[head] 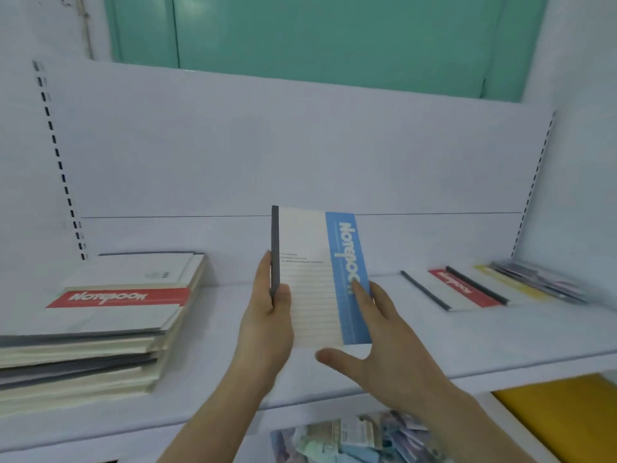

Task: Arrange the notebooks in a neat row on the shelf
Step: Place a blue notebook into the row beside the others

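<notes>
At twelve o'clock, my left hand (pixel 267 315) grips an upright blue notebook (pixel 317 279) by its spine; my right hand (pixel 377 335), fingers spread, steadies its cover. Next, I judge, it joins the row (pixel 484 289) at two o'clock.

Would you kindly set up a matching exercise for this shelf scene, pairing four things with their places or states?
Things:
1. blue-striped notebook
2. stack of notebooks
3. red-striped notebook
4. yellow sheet

Places or states:
A. lying flat at the right of the shelf
B. below the shelf, at the lower right
C. held upright between the left hand and right hand
D. piled at the left of the shelf

Pairs: 1-C, 2-D, 3-A, 4-B
</notes>
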Action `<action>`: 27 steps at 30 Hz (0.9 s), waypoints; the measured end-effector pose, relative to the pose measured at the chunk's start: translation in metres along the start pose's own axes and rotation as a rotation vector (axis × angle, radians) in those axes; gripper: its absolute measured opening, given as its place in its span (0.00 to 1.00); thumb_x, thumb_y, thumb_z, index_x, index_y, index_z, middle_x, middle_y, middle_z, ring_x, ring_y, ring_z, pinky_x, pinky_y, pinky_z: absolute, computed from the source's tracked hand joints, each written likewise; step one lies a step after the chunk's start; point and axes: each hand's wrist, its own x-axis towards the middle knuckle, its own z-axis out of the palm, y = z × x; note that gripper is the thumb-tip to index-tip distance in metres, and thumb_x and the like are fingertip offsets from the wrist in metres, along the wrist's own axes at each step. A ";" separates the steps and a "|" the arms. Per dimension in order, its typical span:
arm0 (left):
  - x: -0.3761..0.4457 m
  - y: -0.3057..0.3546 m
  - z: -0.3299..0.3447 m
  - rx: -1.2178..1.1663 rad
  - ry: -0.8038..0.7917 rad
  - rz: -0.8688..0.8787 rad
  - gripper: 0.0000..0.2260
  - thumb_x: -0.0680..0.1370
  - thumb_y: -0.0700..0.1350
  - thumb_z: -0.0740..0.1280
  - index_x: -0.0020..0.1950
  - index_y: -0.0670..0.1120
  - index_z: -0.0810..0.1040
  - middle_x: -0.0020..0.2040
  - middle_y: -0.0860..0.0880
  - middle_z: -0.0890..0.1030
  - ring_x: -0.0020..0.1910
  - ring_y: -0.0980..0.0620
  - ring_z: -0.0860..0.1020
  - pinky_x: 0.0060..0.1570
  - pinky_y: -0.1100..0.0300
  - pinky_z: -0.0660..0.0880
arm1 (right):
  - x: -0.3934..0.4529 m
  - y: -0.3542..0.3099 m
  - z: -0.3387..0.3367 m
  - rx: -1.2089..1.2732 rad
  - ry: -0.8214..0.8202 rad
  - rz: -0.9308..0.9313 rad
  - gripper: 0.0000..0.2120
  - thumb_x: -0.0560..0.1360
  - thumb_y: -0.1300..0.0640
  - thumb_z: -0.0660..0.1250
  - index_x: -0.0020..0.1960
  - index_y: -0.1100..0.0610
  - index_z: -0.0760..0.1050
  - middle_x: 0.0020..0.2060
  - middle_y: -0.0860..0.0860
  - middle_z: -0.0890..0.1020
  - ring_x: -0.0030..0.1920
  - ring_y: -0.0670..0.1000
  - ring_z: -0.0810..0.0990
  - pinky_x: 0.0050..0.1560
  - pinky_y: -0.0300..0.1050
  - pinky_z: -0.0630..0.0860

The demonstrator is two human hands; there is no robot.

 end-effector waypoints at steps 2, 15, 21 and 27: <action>0.001 -0.004 0.036 0.039 -0.008 -0.004 0.22 0.85 0.44 0.55 0.70 0.71 0.63 0.57 0.66 0.79 0.49 0.70 0.78 0.45 0.68 0.73 | -0.002 0.035 -0.023 -0.039 -0.023 0.016 0.49 0.68 0.28 0.64 0.78 0.42 0.41 0.73 0.37 0.50 0.67 0.43 0.63 0.66 0.38 0.67; 0.037 -0.051 0.170 0.758 -0.322 0.130 0.23 0.75 0.57 0.69 0.68 0.59 0.67 0.59 0.57 0.75 0.55 0.58 0.75 0.56 0.56 0.78 | 0.024 0.200 -0.059 -0.382 -0.003 0.026 0.43 0.70 0.27 0.59 0.77 0.49 0.54 0.70 0.46 0.65 0.70 0.48 0.60 0.71 0.41 0.59; 0.068 -0.081 0.173 0.993 -0.548 0.105 0.31 0.76 0.58 0.70 0.75 0.50 0.65 0.69 0.53 0.69 0.64 0.56 0.71 0.61 0.68 0.67 | 0.064 0.233 -0.043 -0.412 -0.127 0.004 0.43 0.71 0.27 0.58 0.77 0.50 0.54 0.74 0.47 0.60 0.75 0.50 0.52 0.75 0.45 0.47; 0.103 -0.111 0.185 1.041 -0.560 0.137 0.25 0.77 0.60 0.67 0.70 0.49 0.72 0.64 0.53 0.74 0.62 0.54 0.73 0.55 0.67 0.66 | 0.101 0.262 -0.027 -0.425 -0.240 0.054 0.44 0.71 0.26 0.56 0.77 0.52 0.54 0.74 0.48 0.62 0.76 0.51 0.50 0.75 0.46 0.48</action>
